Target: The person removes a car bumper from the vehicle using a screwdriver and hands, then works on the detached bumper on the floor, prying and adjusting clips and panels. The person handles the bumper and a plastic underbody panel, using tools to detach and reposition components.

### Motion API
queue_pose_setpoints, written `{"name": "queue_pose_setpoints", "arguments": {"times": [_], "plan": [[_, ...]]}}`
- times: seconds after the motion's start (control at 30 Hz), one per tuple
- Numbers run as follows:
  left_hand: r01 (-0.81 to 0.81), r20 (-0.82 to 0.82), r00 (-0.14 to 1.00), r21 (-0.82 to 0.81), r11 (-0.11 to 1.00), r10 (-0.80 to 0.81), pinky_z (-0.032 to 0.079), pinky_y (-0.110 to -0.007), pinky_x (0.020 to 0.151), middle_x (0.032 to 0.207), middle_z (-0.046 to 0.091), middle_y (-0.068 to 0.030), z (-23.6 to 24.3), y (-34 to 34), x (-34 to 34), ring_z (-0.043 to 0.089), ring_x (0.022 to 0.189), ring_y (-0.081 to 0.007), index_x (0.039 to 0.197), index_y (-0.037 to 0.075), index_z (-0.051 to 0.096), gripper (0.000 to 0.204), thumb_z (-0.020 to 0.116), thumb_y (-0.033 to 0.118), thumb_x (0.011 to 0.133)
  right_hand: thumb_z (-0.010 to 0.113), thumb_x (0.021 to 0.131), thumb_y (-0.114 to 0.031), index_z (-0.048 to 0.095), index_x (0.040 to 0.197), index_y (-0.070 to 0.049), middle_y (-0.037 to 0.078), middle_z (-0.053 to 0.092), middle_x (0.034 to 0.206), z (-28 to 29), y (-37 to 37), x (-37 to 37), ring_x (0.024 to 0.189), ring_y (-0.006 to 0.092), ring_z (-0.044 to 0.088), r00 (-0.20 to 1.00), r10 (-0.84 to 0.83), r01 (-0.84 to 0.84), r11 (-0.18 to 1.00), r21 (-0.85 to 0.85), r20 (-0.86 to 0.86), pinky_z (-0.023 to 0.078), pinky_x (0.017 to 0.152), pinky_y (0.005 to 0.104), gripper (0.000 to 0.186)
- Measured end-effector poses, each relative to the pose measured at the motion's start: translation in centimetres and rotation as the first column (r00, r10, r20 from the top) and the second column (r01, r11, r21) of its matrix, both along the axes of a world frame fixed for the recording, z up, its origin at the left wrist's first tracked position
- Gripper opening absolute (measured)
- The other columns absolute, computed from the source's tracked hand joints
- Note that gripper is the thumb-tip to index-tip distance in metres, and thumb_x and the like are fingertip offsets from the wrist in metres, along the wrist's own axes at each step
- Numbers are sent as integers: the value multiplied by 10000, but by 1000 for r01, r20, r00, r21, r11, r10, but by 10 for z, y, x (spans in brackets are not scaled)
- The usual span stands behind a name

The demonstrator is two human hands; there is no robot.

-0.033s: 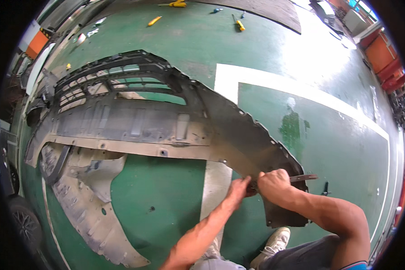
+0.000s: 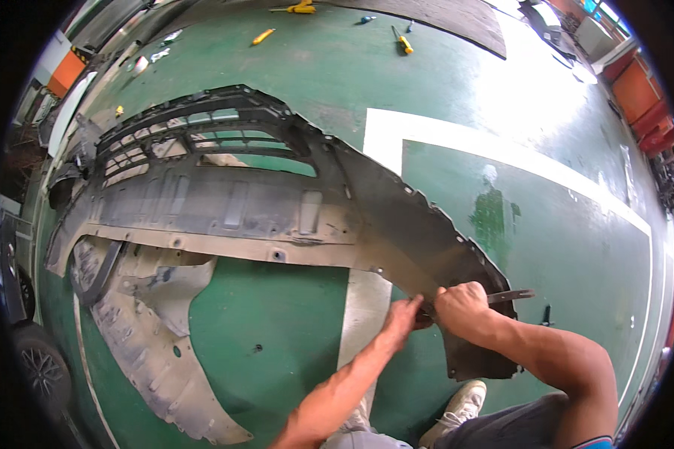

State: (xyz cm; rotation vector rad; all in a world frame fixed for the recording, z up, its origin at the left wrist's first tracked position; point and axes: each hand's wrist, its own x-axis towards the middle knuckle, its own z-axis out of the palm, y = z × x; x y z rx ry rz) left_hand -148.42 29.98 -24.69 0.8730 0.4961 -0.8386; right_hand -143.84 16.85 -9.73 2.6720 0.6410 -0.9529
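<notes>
A large dirty black plastic bumper panel (image 2: 386,217) with grille openings stretches across the floor, its right end near my feet. My right hand (image 2: 463,305) is closed around a flat dark strip (image 2: 517,294) that sticks out to the right over that end of the panel. My left hand (image 2: 401,318) is just left of and below it at the panel's lower edge, fingers closed; what they hold is partly hidden by the panel and my right hand. A curved dusty plastic liner (image 2: 153,352) lies at the lower left, partly under the panel.
Green floor (image 2: 277,329) with white lines. Yellow-handled screwdrivers (image 2: 406,45) and other small tools lie at the top, near a dark mat (image 2: 464,22). A small dark item (image 2: 547,316) lies right of the panel. A car wheel (image 2: 37,367) is at the left, orange-red objects (image 2: 636,90) at the right.
The whole view has shifted slightly, with the scene a little lower and further right. My hands keep the same hold at the panel's right end.
</notes>
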Motion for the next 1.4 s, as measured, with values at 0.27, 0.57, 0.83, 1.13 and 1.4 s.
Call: {"name": "queue_pose_setpoints", "arguments": {"times": [0.27, 0.57, 0.83, 1.13, 1.4], "plan": [[-17, -20, 1000, 3, 1000, 17, 582, -401, 835, 1025, 699, -125, 2, -2, 0, 691, 899, -237, 1133, -29, 633, 428, 546, 378, 1034, 608, 882, -213, 688, 974, -32, 154, 757, 870, -7, -8, 1, 836, 310, 751, 995, -45, 45, 999, 2, -84, 549, 700, 424, 218], [-68, -52, 996, -11, 998, 68, 582, -405, 804, 995, 683, -119, 5, -3, -1, 680, 876, -235, 1138, -22, 623, 391, 549, 349, 1041, 617, 865, -223, 780, 972, -58, 196, 755, 988, -24, -2, -6, 1025, 341, 730, 790, -579, 559, 816, -150, -204, 590, 845, 420, 255], [-52, -46, 998, -23, 998, 51, 582, -392, 812, 1071, 702, -109, 6, -1, -1, 690, 914, -217, 1161, 3, 635, 383, 544, 356, 1045, 624, 928, -297, 742, 935, 42, 250, 739, 943, -62, -12, -35, 822, 380, 745, 778, -535, 591, 801, 94, -328, 610, 722, 451, 359], [-42, -41, 999, -152, 987, 36, 563, -375, 879, 1151, 700, -102, -4, 3, -5, 683, 1004, -212, 1253, 25, 604, 433, 522, 400, 1053, 652, 925, -339, 723, 927, 71, 310, 707, 925, -49, -16, -32, 903, 406, 728, 591, -723, 794, 600, 97, -357, 582, 770, 463, 416], [-34, -52, 998, -119, 992, 28, 575, -378, 856, 1145, 692, -129, 0, 4, -4, 700, 960, -227, 1223, 0, 598, 432, 531, 391, 1052, 658, 917, -302, 703, 927, 88, 250, 700, 825, -53, -29, -33, 781, 353, 712, 630, -658, 772, 590, 238, -412, 565, 704, 444, 393]]}}
